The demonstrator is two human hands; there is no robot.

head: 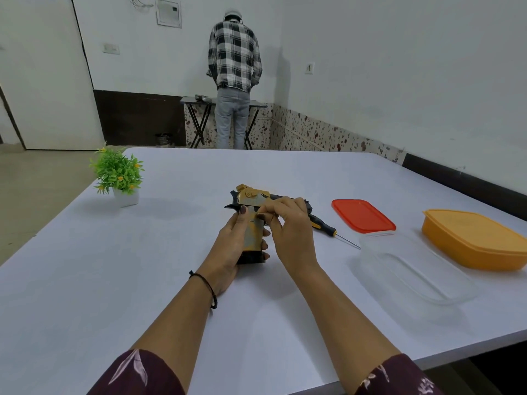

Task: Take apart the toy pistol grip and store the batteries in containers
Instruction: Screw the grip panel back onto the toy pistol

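Note:
A gold and black toy pistol (252, 199) is held over the middle of the white table (142, 280), barrel pointing right. My left hand (236, 246) wraps around its grip from below and from the left. My right hand (288, 226) pinches the upper edge of the grip panel with thumb and forefinger, covering part of the barrel. No batteries are visible. A clear open container (413, 269) lies to the right, with its red lid (362, 215) behind it. An orange closed container (473, 240) sits further right.
A screwdriver (330, 229) with a black and yellow handle lies just right of my right hand, tip toward the clear container. A small potted plant (119, 178) stands at the table's far left. A person in a checked shirt (233, 58) stands at a distant folding table.

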